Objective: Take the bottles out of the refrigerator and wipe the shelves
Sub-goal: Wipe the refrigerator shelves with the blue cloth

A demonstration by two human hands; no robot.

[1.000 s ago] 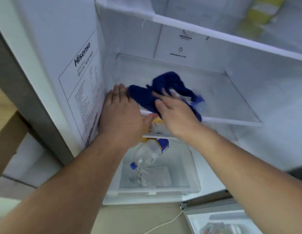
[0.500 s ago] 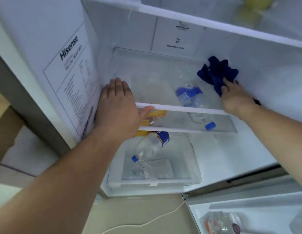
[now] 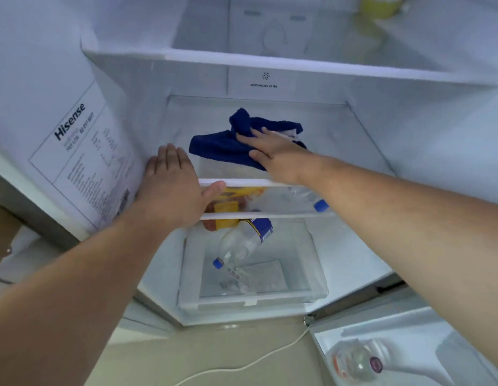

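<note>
A dark blue cloth (image 3: 222, 146) lies spread on the glass shelf (image 3: 339, 140) in the middle of the refrigerator. My right hand (image 3: 275, 154) presses flat on the cloth, fingers stretched out over it. My left hand (image 3: 172, 188) rests on the shelf's front left corner, thumb hooked under the white front rim. Below, a clear bottle with a blue cap (image 3: 242, 243) lies tilted in the clear drawer (image 3: 317, 274). Another blue-capped bottle (image 3: 318, 204) shows through the glass under the shelf, partly hidden by my right arm.
A yellow package (image 3: 225, 210) sits under the shelf next to my left thumb. The door shelf at lower right holds a clear bottle (image 3: 356, 358). A yellow container (image 3: 378, 6) stands on the upper shelf. A white cable (image 3: 242, 366) runs across the floor.
My right hand has swept the cloth from the shelf's right rear corner back to the middle-left. My left hand has stayed on the front left corner. The view has tilted up.
</note>
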